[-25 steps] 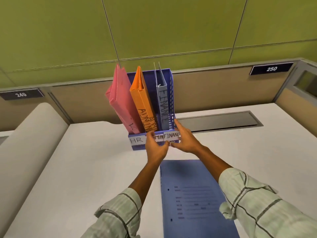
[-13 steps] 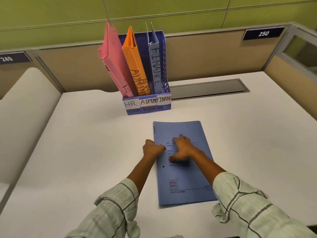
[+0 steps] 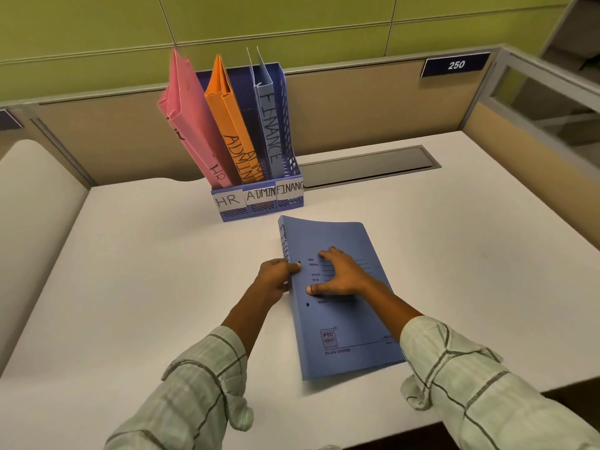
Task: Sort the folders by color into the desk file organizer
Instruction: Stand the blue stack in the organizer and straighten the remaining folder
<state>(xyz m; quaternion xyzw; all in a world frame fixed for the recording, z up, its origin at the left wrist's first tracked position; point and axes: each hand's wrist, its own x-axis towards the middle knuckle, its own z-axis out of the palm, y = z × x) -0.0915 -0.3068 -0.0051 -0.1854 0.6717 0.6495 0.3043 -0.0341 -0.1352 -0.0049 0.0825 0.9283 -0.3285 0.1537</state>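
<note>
A blue folder (image 3: 344, 323) lies on the white desk in front of me, its spine edge lifted a little off the surface. My left hand (image 3: 276, 277) grips that spine edge from the left. My right hand (image 3: 341, 274) rests flat on the cover with fingers spread. Behind it stands the blue desk file organizer (image 3: 259, 206) with slots labelled HR, ADMIN and FINANCE. Pink folders (image 3: 191, 125) lean in the HR slot, orange folders (image 3: 230, 125) in ADMIN, and a light blue folder (image 3: 268, 125) stands in FINANCE.
The white desk (image 3: 146, 287) ends at a tan partition with a sign reading 250 (image 3: 456, 64). A grey cable cover (image 3: 367, 168) lies flush in the desk right of the organizer. A rounded beige panel (image 3: 35, 216) borders the left side.
Both hands came back from the organizer's front labels to the blue folder on the desk. The left hand has since taken the spine edge and raised it slightly.
</note>
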